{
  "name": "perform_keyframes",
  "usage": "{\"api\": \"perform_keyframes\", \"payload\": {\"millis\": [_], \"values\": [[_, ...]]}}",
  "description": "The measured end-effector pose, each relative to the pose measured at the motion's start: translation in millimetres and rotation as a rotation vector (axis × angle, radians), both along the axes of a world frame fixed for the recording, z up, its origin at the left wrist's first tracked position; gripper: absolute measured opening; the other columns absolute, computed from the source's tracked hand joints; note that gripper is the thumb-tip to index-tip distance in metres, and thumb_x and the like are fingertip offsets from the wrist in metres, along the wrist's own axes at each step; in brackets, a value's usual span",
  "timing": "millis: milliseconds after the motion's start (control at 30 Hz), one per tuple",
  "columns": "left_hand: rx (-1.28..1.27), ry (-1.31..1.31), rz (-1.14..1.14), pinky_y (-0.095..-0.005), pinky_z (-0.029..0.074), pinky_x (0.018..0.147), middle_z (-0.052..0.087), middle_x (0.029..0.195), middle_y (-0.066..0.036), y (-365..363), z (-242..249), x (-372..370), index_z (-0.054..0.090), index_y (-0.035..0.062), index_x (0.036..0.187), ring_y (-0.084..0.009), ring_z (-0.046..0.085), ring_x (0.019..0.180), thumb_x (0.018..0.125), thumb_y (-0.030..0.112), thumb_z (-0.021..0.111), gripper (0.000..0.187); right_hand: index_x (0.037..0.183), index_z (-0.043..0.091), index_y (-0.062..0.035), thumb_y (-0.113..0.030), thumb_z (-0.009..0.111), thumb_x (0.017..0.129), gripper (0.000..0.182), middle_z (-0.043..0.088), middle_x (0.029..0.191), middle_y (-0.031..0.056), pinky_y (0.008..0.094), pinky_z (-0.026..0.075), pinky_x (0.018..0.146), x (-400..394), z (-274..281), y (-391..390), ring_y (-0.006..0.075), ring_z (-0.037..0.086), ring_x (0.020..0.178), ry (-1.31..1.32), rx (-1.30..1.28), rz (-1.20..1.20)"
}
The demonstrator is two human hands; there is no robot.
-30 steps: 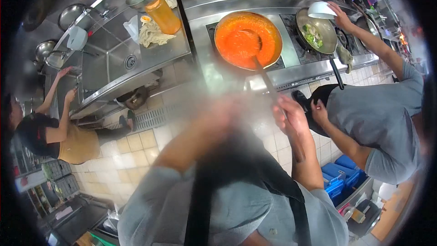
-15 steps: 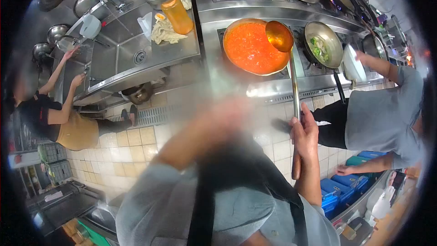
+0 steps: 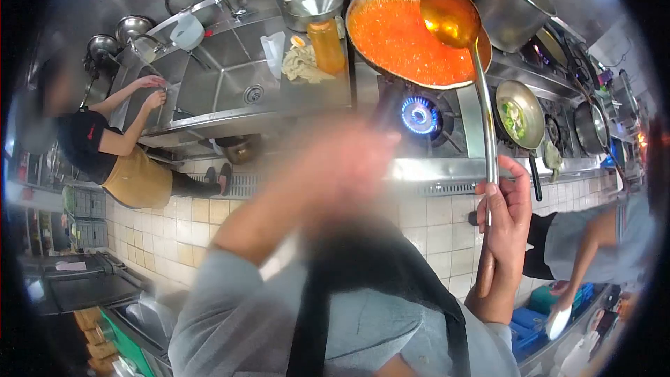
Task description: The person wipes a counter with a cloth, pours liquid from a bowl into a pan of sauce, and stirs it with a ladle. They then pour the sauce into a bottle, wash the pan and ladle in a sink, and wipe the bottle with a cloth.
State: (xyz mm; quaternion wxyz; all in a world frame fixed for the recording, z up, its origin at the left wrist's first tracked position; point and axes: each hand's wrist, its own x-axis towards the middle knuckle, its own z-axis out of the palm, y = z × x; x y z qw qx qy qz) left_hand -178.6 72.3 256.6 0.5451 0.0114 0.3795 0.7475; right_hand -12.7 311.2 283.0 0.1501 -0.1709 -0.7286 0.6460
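Observation:
A wide pan of bubbling orange-red sauce [image 3: 391,31] is raised and tilted over the stove, off a lit burner [image 3: 421,114]. My left hand [image 3: 356,164] is badly blurred; it looks closed at the near side of the pan, around a dark handle mostly lost in the blur. My right hand [image 3: 508,213] grips a long-handled ladle [image 3: 486,126] by its shaft, index finger partly lifted. The ladle's bowl, with orange liquid or oil shining in it, is over the right part of the pan.
A frying pan [image 3: 520,115] with green vegetables stands right, large pots [image 3: 513,7] behind. At left are a sink [image 3: 234,73], an orange-filled container [image 3: 326,49], a cloth [image 3: 307,64] and a co-worker [image 3: 91,132]. Another co-worker [image 3: 583,237] at right holds a white plate [image 3: 558,322].
The pan has risen off the stove and moved away from me, baring the lit burner. The ladle has moved with it. The right co-worker has turned from the stove with the plate.

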Motion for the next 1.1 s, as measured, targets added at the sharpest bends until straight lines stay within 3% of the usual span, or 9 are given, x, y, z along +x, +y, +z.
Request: {"api": "perform_keyframes", "payload": {"millis": [33,167,267,333,400,433,567,633,1100], "values": [[-0.161,0.402,-0.016,-0.0199,0.037,0.033,0.041,0.062,0.007,-8.4,17.4,-5.8,0.045,0.0121,0.087,0.0002,0.039,0.043,0.095,0.022,0.058,0.018,0.13,0.041,-0.0051,-0.008,0.053,0.094,0.037,0.06,0.085,0.0081,0.017,0.034,0.04,-7.6,6.8,-7.5,0.0042,0.047,0.051,0.024,-0.005,0.007],[-0.127,0.383,0.095,-0.0198,0.038,0.033,0.041,0.063,0.007,-44.8,26.1,-34.4,0.045,0.0117,0.086,0.0007,0.039,0.043,0.096,0.021,0.057,0.018,0.125,0.043,-0.006,-0.009,0.053,0.094,0.033,0.06,0.085,0.0083,0.0168,0.034,0.04,-40.7,25.0,-38.6,0.0042,0.049,0.053,0.07,0.036,0.04],[-0.004,0.112,0.144,-0.02,0.038,0.032,0.041,0.063,0.007,-74.0,54.1,-49.4,0.045,0.0109,0.085,0.0008,0.04,0.044,0.097,0.017,0.055,0.016,0.123,0.044,-0.0062,-0.009,0.053,0.095,0.03,0.06,0.085,0.0083,0.0169,0.035,0.041,-68.3,26.8,-66.4,0.0043,0.049,0.053,0.116,0.017,0.055],[-0.064,0.162,0.215,-0.0201,0.038,0.032,0.042,0.064,0.006,-90.7,66.1,-62.6,0.046,0.0105,0.086,0.0002,0.04,0.044,0.097,0.016,0.054,0.015,0.121,0.044,-0.0055,-0.009,0.053,0.095,0.028,0.06,0.085,0.0084,0.0172,0.035,0.041,-86.2,28.4,-85.2,0.0045,0.048,0.053,0.128,0.004,0.056],[-0.088,0.466,0.126,-0.0204,0.038,0.033,0.042,0.064,0.006,-113.4,63.6,-84.4,0.045,0.0105,0.087,-0.0004,0.041,0.044,0.096,0.016,0.054,0.014,0.121,0.044,-0.005,-0.01,0.054,0.095,0.028,0.059,0.085,0.0086,0.0175,0.035,0.041,-104.0,24.5,-102.0,0.0047,0.048,0.053,0.14,-0.013,0.092],[0.012,0.198,0.201,-0.0207,0.038,0.033,0.042,0.064,0.006,-124.0,59.3,-90.7,0.046,0.01,0.088,-0.001,0.041,0.044,0.096,0.016,0.056,0.013,0.12,0.044,-0.0048,-0.01,0.054,0.095,0.027,0.059,0.085,0.0086,0.0178,0.034,0.041,-113.0,21.8,-109.6,0.0049,0.048,0.052,0.15,-0.006,0.105],[-0.057,0.282,0.222,-0.0205,0.038,0.034,0.042,0.065,0.006,-157.9,54.2,-122.7,0.048,0.0099,0.089,-0.0011,0.041,0.045,0.095,0.016,0.056,0.012,0.119,0.045,-0.005,-0.009,0.054,0.095,0.026,0.06,0.084,0.0081,0.018,0.034,0.04,-142.7,16.0,-143.2,0.0049,0.047,0.05,0.147,-0.034,0.088],[-0.201,0.51,0.159,-0.0207,0.038,0.035,0.043,0.065,0.006,-172.5,47.1,-144.7,0.049,0.0094,0.089,-0.0009,0.042,0.046,0.095,0.015,0.056,0.011,0.119,0.045,-0.005,-0.008,0.053,0.095,0.025,0.06,0.083,0.0077,0.018,0.033,0.04,-154.3,16.7,-158.0,0.0046,0.047,0.05,0.136,-0.039,0.07],[-0.188,0.436,0.178,-0.0215,0.036,0.036,0.043,0.065,0.007,-203.7,31.6,-203.7,0.049,0.0116,0.096,-0.0011,0.041,0.045,0.093,0.014,0.056,0.008,0.117,0.047,-0.0056,-0.005,0.052,0.094,0.024,0.06,0.083,0.0061,0.0179,0.034,0.041,-200.5,24.6,-182.2,0.0034,0.045,0.051,0.077,0.021,0.045]]}}
